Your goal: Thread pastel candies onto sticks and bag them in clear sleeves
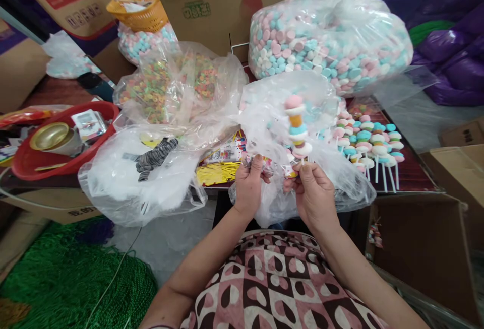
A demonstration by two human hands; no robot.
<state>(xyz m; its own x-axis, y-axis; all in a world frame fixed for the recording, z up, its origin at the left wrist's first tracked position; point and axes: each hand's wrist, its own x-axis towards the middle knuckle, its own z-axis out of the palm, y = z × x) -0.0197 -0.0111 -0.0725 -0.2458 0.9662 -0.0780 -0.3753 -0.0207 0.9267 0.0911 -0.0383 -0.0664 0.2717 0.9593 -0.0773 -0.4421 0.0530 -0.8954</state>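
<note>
My right hand [312,190] is closed round the white stick of a candy skewer [297,127], held upright; pink, white, orange and blue discs are stacked on it. My left hand [249,183] is pinched shut on a small clear wrapper piece [264,165] just left of the stick. Both hands hover over an open clear plastic bag [272,117] at the table's front edge. Right of the hands lie several finished candy skewers [368,142] with white sticks pointing toward me.
A big bag of pastel candies [328,37] stands behind. A bag of ring-shaped candies [170,84], a red basin [56,142] with tape, an orange basket [139,6], cardboard boxes [423,248], and green netting [71,278] on the floor surround me.
</note>
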